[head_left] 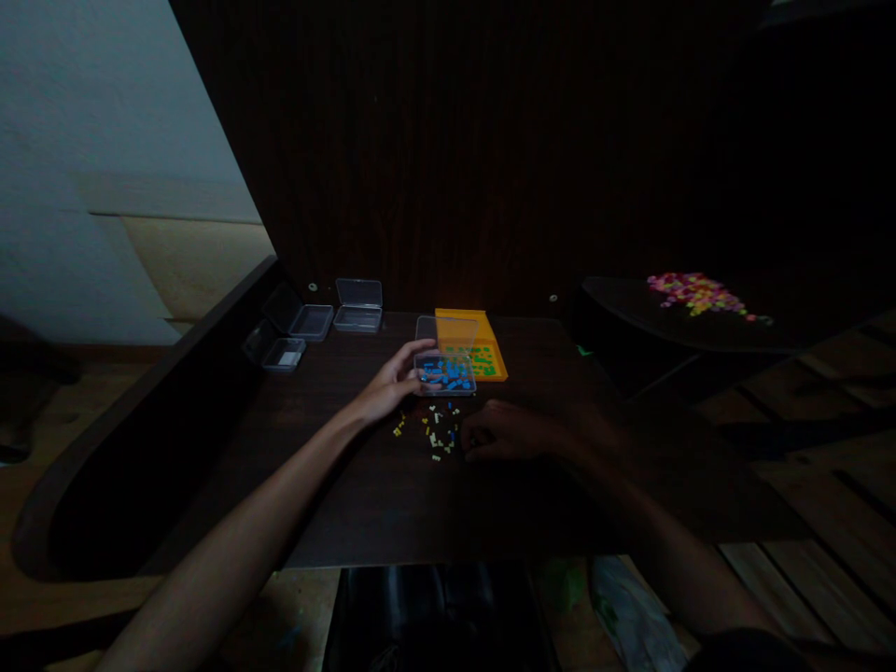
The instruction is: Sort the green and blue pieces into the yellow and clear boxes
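My left hand [392, 383] grips the left side of a clear plastic box [445, 392] whose hinged lid stands up at the back. Blue bits [455, 370], like tiny building bricks, lie inside it. Just below the box, loose yellow and pale pieces [435, 437] are scattered on the dark tabletop, with a few blue ones among them. At the right edge of this scatter is my right hand [498, 432], fingers curled together and in shadow; what they pinch, if anything, is hidden.
Behind the box stands an orange tray [498, 362] with green pieces. Clear open cases [359, 319] sit at the back left. Pink and yellow bits [700, 293] are piled on a dark surface at right. A dark panel [420, 168] rises behind the tabletop [350, 523].
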Demonstrator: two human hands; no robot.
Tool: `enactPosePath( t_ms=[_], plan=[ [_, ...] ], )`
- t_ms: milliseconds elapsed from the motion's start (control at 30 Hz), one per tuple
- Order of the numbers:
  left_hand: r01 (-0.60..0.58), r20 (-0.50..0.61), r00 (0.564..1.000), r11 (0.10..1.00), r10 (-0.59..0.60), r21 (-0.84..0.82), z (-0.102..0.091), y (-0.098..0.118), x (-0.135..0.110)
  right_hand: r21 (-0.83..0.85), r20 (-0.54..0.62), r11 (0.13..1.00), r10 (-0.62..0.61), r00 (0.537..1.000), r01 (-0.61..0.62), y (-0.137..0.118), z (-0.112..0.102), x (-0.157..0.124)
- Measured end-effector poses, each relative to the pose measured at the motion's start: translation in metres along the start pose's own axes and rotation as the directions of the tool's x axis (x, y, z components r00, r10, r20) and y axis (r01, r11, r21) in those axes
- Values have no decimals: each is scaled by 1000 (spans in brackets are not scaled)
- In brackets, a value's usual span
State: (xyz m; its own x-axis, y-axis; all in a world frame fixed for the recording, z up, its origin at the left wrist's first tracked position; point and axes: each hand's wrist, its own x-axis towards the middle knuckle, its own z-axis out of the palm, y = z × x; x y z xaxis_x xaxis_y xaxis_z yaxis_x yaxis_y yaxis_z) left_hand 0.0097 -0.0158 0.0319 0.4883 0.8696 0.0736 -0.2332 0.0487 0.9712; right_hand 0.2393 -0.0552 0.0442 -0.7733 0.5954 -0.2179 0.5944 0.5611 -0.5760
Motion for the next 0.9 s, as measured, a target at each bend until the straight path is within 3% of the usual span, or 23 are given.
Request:
enactPosePath(
  t_ms=[133,267,467,567,900],
  plan=[
    [2,-24,1000,1000,-2,13,-1,-1,1,78,-45,997,-15,999,19,-5,-6,-5],
    [-6,-39,999,1000,6,8,-1,-2,2,160,-221,979,-92,971,129,-12,-26,-12],
    [-19,-45,999,1000,20,25,0,0,2,317,-372,946,62,926,64,-12,-54,-10],
    [-7,-57,998,1000,9,29,1,1,2,295,-416,952,54,908,78,-9,-61,-3],
    [3,-55,999,1000,-4,-14,-1,-3,3,13,-306,1000,1,952,3,-3,-73,15]
  ],
)
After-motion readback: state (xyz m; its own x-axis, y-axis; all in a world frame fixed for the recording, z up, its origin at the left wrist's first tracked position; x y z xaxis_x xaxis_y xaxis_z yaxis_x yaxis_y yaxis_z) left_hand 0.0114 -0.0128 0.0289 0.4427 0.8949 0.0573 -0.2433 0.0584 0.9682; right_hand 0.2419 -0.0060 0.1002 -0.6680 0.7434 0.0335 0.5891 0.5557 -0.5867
